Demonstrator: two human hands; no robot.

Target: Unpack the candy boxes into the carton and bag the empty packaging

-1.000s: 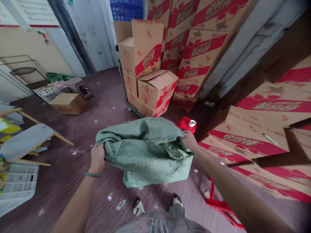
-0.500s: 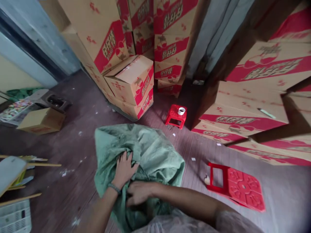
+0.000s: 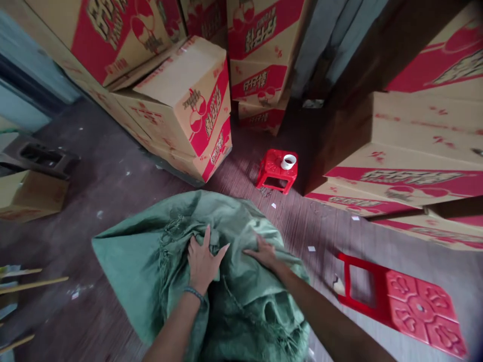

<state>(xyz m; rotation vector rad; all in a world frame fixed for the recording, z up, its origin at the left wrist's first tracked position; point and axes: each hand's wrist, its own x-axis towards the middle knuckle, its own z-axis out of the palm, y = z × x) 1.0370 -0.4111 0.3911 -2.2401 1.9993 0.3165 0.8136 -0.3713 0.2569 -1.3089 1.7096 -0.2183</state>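
Observation:
A large green woven sack [image 3: 139, 261] with frayed edges lies bunched on the floor in front of me. My left hand [image 3: 204, 259], with a dark bracelet at its wrist, rests on the sack's folds with fingers and thumb spread. To the right, my right hand [image 3: 264, 251] lies against the bulging cloth, its thumb stretched out toward the left hand and its fingers slightly blurred. Both hands touch the fabric from above. What the sack holds, if anything, is hidden by the cloth.
Stacked red-and-tan cartons [image 3: 196, 110] stand ahead, and more cartons [image 3: 411, 156] stand at right. A small red stool [image 3: 271, 163] bears a white cup-like roll [image 3: 289, 162]. Another red stool [image 3: 422, 306] lies on its side at right. A small open box [image 3: 35, 193] sits at left.
The sack's cloth is spread wider to the left. My right hand has come up from beside the left wrist and moved right onto the cloth. My left hand's fingers are spread wider. The view has shifted closer.

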